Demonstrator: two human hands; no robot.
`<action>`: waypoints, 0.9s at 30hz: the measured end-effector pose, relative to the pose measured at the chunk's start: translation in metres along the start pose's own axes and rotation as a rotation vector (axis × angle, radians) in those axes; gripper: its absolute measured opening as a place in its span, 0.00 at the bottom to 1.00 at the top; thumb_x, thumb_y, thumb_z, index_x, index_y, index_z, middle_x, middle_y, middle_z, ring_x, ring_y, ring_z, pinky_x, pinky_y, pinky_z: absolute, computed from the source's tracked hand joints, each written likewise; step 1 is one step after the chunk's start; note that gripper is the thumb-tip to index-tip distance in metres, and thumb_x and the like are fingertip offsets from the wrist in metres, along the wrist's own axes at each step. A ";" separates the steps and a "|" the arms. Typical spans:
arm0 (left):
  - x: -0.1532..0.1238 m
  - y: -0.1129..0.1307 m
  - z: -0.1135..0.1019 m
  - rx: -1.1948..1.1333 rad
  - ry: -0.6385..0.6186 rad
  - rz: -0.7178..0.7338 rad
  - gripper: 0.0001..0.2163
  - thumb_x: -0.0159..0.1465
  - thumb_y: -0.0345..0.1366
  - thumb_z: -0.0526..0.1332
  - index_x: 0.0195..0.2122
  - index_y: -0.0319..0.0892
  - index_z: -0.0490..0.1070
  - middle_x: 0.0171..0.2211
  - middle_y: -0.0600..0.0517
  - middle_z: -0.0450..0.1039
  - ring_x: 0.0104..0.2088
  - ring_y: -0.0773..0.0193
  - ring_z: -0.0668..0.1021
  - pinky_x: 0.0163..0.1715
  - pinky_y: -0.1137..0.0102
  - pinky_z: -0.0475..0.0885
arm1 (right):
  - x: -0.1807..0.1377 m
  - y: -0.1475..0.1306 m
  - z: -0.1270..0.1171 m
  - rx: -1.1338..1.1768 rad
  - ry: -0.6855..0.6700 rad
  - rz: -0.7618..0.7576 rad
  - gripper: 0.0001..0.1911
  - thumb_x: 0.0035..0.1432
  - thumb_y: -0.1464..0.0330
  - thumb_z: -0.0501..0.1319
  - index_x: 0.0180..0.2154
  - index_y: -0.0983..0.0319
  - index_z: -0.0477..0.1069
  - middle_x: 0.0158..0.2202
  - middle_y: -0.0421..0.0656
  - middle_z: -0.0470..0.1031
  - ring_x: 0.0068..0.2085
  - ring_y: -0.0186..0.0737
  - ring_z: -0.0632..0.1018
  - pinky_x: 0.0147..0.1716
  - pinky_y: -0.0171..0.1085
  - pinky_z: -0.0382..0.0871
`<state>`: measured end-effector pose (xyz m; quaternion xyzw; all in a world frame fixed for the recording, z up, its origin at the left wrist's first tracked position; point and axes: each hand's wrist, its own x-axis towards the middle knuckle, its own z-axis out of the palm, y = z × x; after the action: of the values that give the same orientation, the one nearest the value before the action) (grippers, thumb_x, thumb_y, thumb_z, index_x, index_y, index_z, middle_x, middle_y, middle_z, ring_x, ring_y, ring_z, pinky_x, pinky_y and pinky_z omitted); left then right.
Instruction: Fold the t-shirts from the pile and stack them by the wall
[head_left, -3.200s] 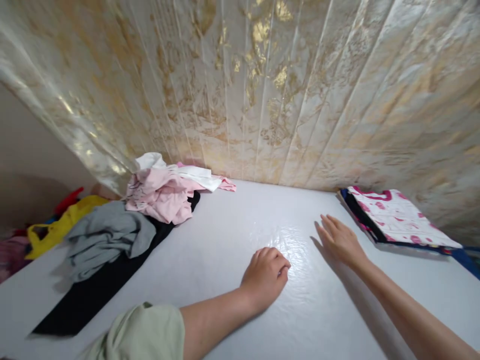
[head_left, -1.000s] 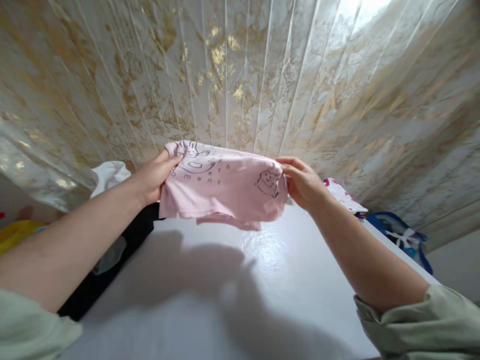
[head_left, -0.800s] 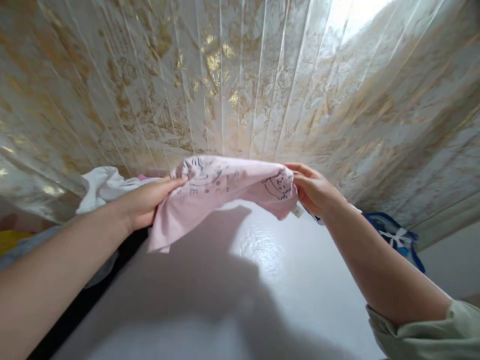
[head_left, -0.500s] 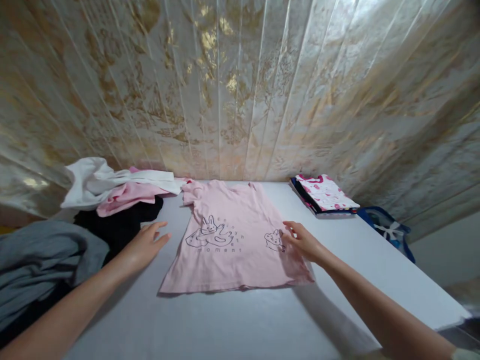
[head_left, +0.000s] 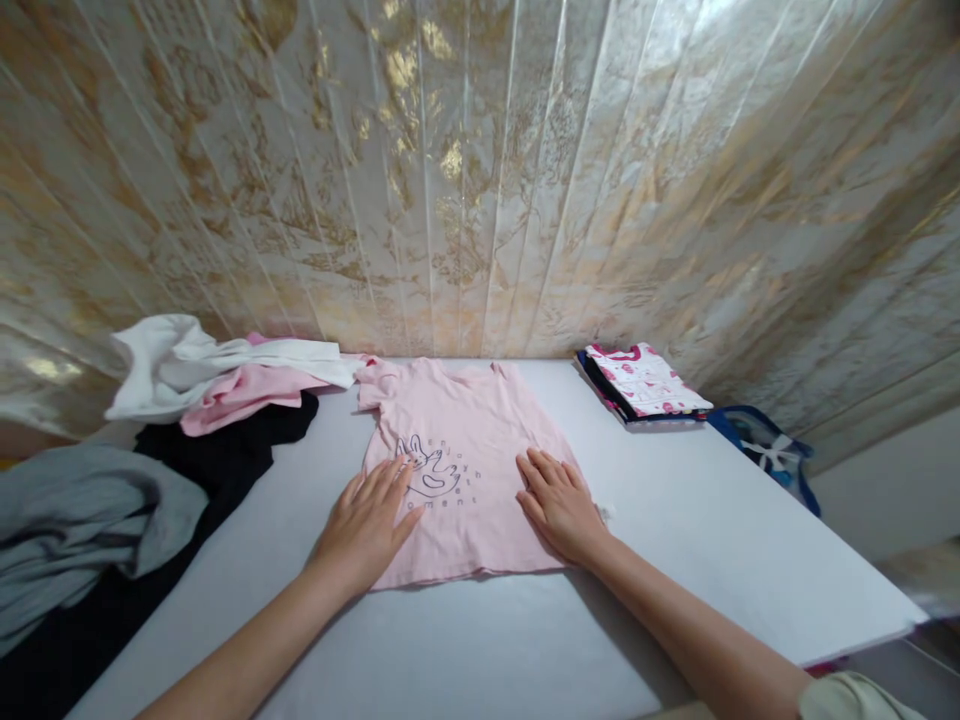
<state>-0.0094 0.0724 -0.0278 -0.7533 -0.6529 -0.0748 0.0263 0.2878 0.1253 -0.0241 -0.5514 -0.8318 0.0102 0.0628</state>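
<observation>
A pink shirt (head_left: 465, 440) is lying flat, print up, in the middle of the table (head_left: 675, 540), with its collar toward the table's far edge. The left hand (head_left: 367, 525) and right hand (head_left: 559, 505) are resting on its lower half, fingers spread and palms pressing down, pinching nothing. It is looking like thin cotton knit: light, limp, probably sliding easily on the table's glossy white top, and best taken at the hem corners or shoulders. A rumpled heap (head_left: 225, 380) is sitting at the table's left end, and a folded stack (head_left: 645, 380) at its far right corner.
</observation>
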 end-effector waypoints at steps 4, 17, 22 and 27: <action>-0.013 -0.004 -0.002 0.041 -0.023 -0.038 0.28 0.68 0.49 0.48 0.66 0.43 0.56 0.68 0.48 0.51 0.67 0.52 0.56 0.64 0.52 0.51 | -0.006 0.004 -0.002 -0.002 0.010 -0.028 0.28 0.68 0.58 0.48 0.67 0.55 0.53 0.69 0.43 0.53 0.68 0.44 0.54 0.64 0.49 0.47; 0.023 -0.009 -0.057 0.031 0.026 -0.106 0.18 0.68 0.38 0.46 0.50 0.39 0.72 0.48 0.44 0.76 0.51 0.56 0.74 0.60 0.59 0.58 | -0.018 0.005 -0.029 0.242 -0.098 -0.304 0.22 0.68 0.60 0.48 0.61 0.54 0.64 0.64 0.47 0.63 0.63 0.46 0.64 0.60 0.48 0.58; 0.067 -0.029 -0.013 0.005 -0.022 -0.226 0.26 0.68 0.46 0.46 0.65 0.41 0.58 0.67 0.45 0.55 0.66 0.49 0.58 0.62 0.52 0.53 | 0.041 0.011 -0.013 0.124 0.008 -0.127 0.24 0.67 0.62 0.50 0.63 0.56 0.60 0.65 0.46 0.60 0.65 0.47 0.59 0.62 0.53 0.51; 0.046 -0.049 0.003 0.074 -0.016 -0.284 0.29 0.67 0.50 0.46 0.66 0.45 0.57 0.69 0.48 0.51 0.66 0.47 0.57 0.62 0.52 0.52 | 0.062 0.045 -0.005 0.150 0.137 0.036 0.23 0.66 0.63 0.51 0.61 0.59 0.62 0.64 0.49 0.61 0.63 0.44 0.63 0.60 0.46 0.55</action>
<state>-0.0514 0.1249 -0.0273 -0.6525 -0.7553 -0.0478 0.0382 0.3060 0.1992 -0.0169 -0.5595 -0.8123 0.0357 0.1606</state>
